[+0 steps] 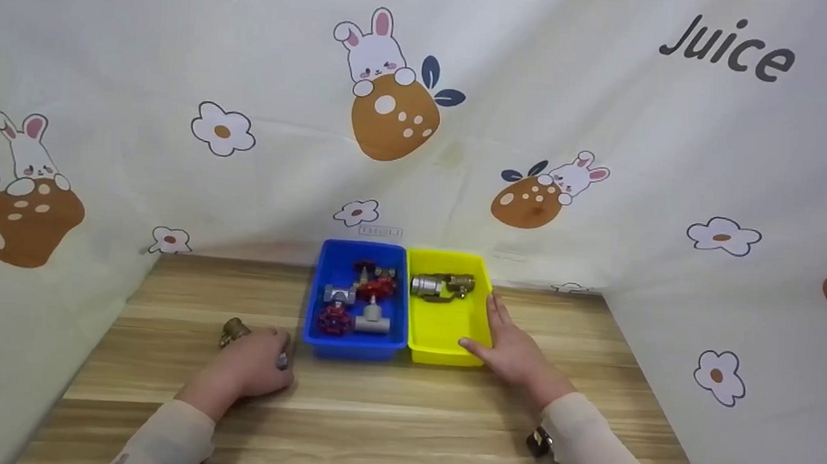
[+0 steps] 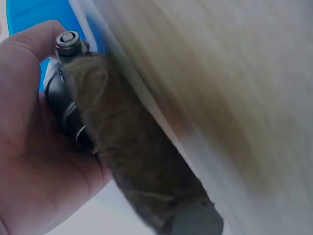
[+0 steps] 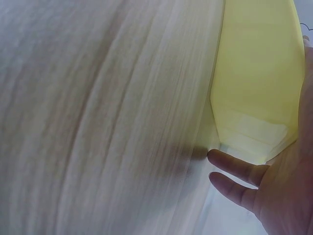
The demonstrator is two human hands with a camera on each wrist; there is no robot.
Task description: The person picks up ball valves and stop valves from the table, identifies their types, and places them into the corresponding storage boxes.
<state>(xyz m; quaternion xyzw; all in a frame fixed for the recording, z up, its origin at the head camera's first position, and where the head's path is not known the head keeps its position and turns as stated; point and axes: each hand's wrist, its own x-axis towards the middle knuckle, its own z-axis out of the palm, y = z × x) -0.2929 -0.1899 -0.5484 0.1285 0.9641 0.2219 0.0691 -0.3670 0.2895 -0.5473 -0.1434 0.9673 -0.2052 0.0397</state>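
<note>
My left hand (image 1: 251,363) grips a ball valve (image 1: 234,330) low over the table, left of the blue bin; its brassy end pokes out past the knuckles. Close up in the left wrist view, the lever of this ball valve (image 2: 122,132) looks dark brown, with a nut at its top, and the palm covers much of the body. Beside the yellow bin (image 1: 441,354), my right hand (image 1: 519,356) has its thumb over the rim and its straight fingers along the outer right wall. Two metal valves (image 1: 442,286) lie at the far end of that bin.
The blue bin (image 1: 354,348) stands against the yellow one and holds several valves (image 1: 375,288) with red handwheels. Both rest on a wood-grain table (image 1: 370,433). A printed cloth (image 1: 280,55) hangs behind the table and along its sides.
</note>
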